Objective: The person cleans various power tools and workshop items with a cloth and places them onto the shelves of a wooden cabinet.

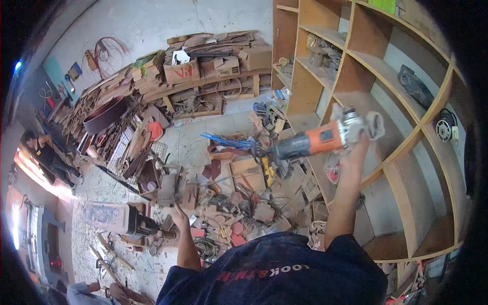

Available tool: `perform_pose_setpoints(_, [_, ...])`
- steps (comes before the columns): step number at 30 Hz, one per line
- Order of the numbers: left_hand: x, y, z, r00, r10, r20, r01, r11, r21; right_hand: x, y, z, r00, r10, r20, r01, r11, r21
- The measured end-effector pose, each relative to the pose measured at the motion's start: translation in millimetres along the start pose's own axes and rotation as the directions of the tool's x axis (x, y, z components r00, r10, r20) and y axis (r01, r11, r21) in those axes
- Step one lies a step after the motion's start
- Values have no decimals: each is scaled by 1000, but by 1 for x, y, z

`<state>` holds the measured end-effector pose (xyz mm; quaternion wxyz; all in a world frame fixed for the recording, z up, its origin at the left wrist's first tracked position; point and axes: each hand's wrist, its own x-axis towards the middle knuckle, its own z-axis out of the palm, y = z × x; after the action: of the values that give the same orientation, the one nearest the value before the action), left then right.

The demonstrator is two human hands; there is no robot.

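"Where is the orange grinder (pixel 320 141) sitting?"
"The right hand (pixel 357 148) is gripping its metal head, in front of the shelving (pixel 353 76)."
"And the risk?"
"A slipping one-handed hold could be sending it into the clutter (pixel 264 212)."
"Left hand (pixel 180 218)?"
"It's showing blurred; I can't tell its fingers' state."

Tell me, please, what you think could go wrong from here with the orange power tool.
The right hand grips the power tool near its metal head, so the body, sticking out to one side, might tip or slip and drop onto the cluttered heap.

The tool also appears in front of the wooden shelving; a careless swing could knock it, though the gap is hard to judge.
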<state>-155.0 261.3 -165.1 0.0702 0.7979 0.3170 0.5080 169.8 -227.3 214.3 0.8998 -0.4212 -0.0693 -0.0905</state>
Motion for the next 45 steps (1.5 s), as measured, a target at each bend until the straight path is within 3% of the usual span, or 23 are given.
perform_pose_setpoints(1, [-23,-6,-26,762,-337,552,262,941,213,11,-3,-4,997,-68,41,60,983,173])
perform_pose_setpoints(2, [-59,-23,-38,632,-331,700,89,929,359,12,-13,-1,997,-78,27,72,982,174])
perform_pose_setpoints(4, [-92,-23,-55,490,-408,770,280,910,304,12,-38,7,997,22,-78,2,959,284])
perform_pose_setpoints(6, [-123,-70,-34,352,-397,848,265,911,317,33,-40,-8,991,52,-120,-28,981,193])
perform_pose_setpoints(7, [-106,-55,-26,302,-411,860,276,901,334,36,-41,-13,1000,16,4,-16,989,145])
perform_pose_setpoints(9, [-52,-9,-3,302,-321,898,351,913,208,50,-34,-26,973,6,231,-27,996,89])
perform_pose_setpoints(11, [21,81,11,404,-91,910,542,825,-159,27,-31,-5,944,35,328,-85,987,139])
perform_pose_setpoints(14, [105,256,-18,583,279,763,667,372,-645,16,-11,5,786,38,617,-260,926,274])
perform_pose_setpoints(17, [102,324,-22,631,471,617,505,355,-787,-10,-2,33,924,154,350,-204,972,112])
perform_pose_setpoints(19, [105,333,-26,412,514,752,701,349,-622,-7,-1,27,924,153,351,-208,970,125])
perform_pose_setpoints(20, [107,328,-28,414,516,750,696,351,-626,-2,-1,23,925,142,352,-203,969,143])
perform_pose_setpoints(22, [104,305,-40,865,176,469,225,700,-678,6,-6,10,906,132,403,-154,988,23])
perform_pose_setpoints(24, [97,300,-58,934,69,351,232,630,-741,7,-13,8,988,87,124,-96,993,68])
perform_pose_setpoints(28, [42,253,-73,876,92,473,250,752,-610,34,-18,-15,989,-48,137,32,993,115])
perform_pose_setpoints(31, [21,232,-83,793,284,540,50,852,-521,50,-28,-35,978,-6,209,-19,993,119])
perform_pose_setpoints(32, [19,230,-88,833,387,395,-94,803,-588,55,-28,-40,968,-10,252,-5,998,56])
perform_pose_setpoints(33, [16,225,-94,843,480,241,-241,739,-629,40,-37,-18,998,-35,46,34,999,28])
perform_pose_setpoints(35, [-15,167,-92,885,311,346,-75,829,-554,53,-51,-29,996,-55,74,52,998,38])
perform_pose_setpoints(37, [-41,95,-107,776,55,628,55,986,-155,38,-77,1,998,-56,-12,57,994,95])
perform_pose_setpoints(41, [-75,43,-100,655,86,750,-22,995,-95,46,-83,-14,978,-200,64,200,980,15])
perform_pose_setpoints(42, [-68,60,-93,596,267,758,-291,951,-106,48,-81,-14,980,-178,94,176,984,27])
perform_pose_setpoints(44, [-55,70,-54,421,180,889,-179,977,-114,44,-75,-10,981,-157,118,153,987,38])
perform_pose_setpoints(45, [-24,111,-43,478,157,864,-31,986,-162,39,-69,-5,984,-61,169,55,998,35])
